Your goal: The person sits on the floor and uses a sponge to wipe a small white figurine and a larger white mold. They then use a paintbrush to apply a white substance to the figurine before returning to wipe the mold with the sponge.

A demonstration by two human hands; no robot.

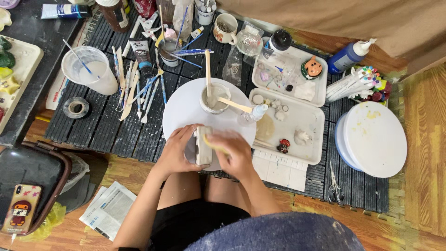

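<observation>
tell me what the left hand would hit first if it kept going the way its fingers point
Probably the grey block: the left hand already grips its side. Just past it sits the right hand with a yellow sponge.

Toward the far edge of the dark slatted mat you have a clear cup of white liquid and a row of modelling tools. At its right edge sit two white trays, a blue bottle and scissors. On the floor at the mat's near-left corner lie a phone and a newspaper.
</observation>
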